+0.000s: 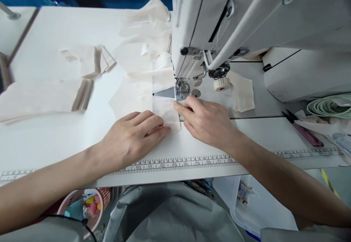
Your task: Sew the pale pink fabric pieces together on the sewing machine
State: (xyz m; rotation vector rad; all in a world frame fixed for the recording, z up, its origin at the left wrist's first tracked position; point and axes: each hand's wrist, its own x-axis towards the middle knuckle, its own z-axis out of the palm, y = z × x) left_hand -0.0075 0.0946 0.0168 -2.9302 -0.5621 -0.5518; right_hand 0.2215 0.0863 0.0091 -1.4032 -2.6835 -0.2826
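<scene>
My left hand [134, 136] lies flat, fingers together, pressing a small cream fabric piece [164, 110] onto the white sewing table [55, 139]. My right hand [206, 119] rests at the fabric's right edge, its index fingertip pushing the cloth just in front of the metal presser foot [181, 90] of the white sewing machine [233, 18]. The fabric runs under the foot and continues behind it. Neither hand grips anything; both only press down on the cloth.
Stacks of cream fabric pieces [46, 95] lie at the left and behind the machine. A printed ruler [178, 161] runs along the table's front edge. Scissors [301, 128] and a coiled green cord [329, 106] sit at the right. A pink basket [85, 205] stands below.
</scene>
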